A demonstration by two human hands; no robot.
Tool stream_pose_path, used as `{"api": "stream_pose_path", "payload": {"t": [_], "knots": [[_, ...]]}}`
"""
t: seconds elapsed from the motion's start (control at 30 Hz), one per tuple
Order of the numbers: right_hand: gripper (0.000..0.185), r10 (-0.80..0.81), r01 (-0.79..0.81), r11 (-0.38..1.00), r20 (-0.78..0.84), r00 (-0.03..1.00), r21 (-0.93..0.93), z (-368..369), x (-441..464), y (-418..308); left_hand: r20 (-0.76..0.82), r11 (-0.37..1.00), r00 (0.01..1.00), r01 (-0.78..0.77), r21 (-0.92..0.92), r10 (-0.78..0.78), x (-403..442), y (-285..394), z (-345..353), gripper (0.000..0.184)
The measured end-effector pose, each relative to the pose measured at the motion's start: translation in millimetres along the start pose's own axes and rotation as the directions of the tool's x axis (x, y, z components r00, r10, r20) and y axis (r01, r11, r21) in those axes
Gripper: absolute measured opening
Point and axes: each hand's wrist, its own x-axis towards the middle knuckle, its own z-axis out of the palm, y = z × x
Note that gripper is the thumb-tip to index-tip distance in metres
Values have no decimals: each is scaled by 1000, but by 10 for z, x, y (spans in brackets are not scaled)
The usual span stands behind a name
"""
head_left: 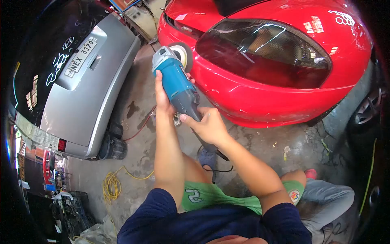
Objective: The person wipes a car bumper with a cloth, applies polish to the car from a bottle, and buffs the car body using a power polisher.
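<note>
A teal and grey electric polisher [177,79] is held between my hands. Its round whitish pad [178,53] is at the side of a red car's bumper [239,95]; the angle does not let me tell whether it touches. My left hand [163,95] wraps the teal body near the head, with some fingertips showing on the far side. Lower down, my right hand [209,125] is closed around the dark rear handle. A black cord trails from the handle's end towards the floor. The car's dark tinted light cover [266,53] lies just right of the pad.
At the left stands a silver vehicle's tailgate [87,93], with a dark bucket [113,144] beside it. A coiled yellow cord [111,186] and a thin red hose [140,131] lie on the concrete. Another person's grey-trousered leg [325,201] is close at my right.
</note>
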Motion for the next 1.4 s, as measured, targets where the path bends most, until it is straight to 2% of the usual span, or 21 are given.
{"api": "stream_pose_path", "payload": {"t": [0.03, 0.13, 0.23, 0.33, 0.43, 0.53, 0.73, 0.83, 0.9, 1.0, 1.23, 1.33, 1.4], "knots": [[44, -3, 3, 1000, 21, 1000, -11, -18, 13, -21, -1, 1000, 1000, -2, 8, 2, 10, 9, -33, 90], [42, 20, -30, 989, 70, 997, 144, -31, 80, 16, -3, 999, 1000, -7, 33, 7, 58, 14, -90, 86], [41, 45, -58, 976, 64, 997, 212, 6, 14, -9, -12, 999, 999, -31, 41, 32, 30, -7, 17, 82], [41, 1, -46, 803, 75, 997, 594, 43, -4, -8, -18, 998, 1000, -7, 67, 8, 6, -14, 168, 79], [40, 63, -119, 807, 115, 991, 578, -11, -36, -54, -26, 994, 999, 28, 109, -25, 37, -11, 145, 78], [40, 70, -129, 758, 117, 991, 640, 31, -75, -31, 11, 989, 998, 58, 134, -60, 21, 19, 177, 77], [38, -15, -17, 724, 41, 999, 689, 186, -108, 56, 33, 990, 996, 76, 119, -81, -20, 52, 281, 75], [38, -21, 10, 709, 7, 1000, 705, 198, -136, 99, 54, 987, 994, 87, 135, -95, -25, 48, 359, 74], [37, 16, -27, 692, 22, 1000, 721, 149, -155, 91, 65, 981, 991, 103, 167, -115, -5, 26, 409, 74], [38, 26, -39, 668, 29, 999, 743, 101, -169, 116, 16, 981, 995, 98, 169, -102, 1, -8, 471, 67], [39, 18, -49, 631, 48, 999, 774, 87, -187, 108, -3, 980, 991, 129, 154, -130, -42, 8, 501, 66], [39, 43, -120, 597, 118, 992, 793, 109, -187, 89, -49, 978, 988, 149, 146, -143, -108, 50, 474, 67], [39, 49, -118, 634, 113, 992, 764, 146, -197, 83, -84, 980, 986, 151, 128, -141, -174, 54, 457, 68]]}}
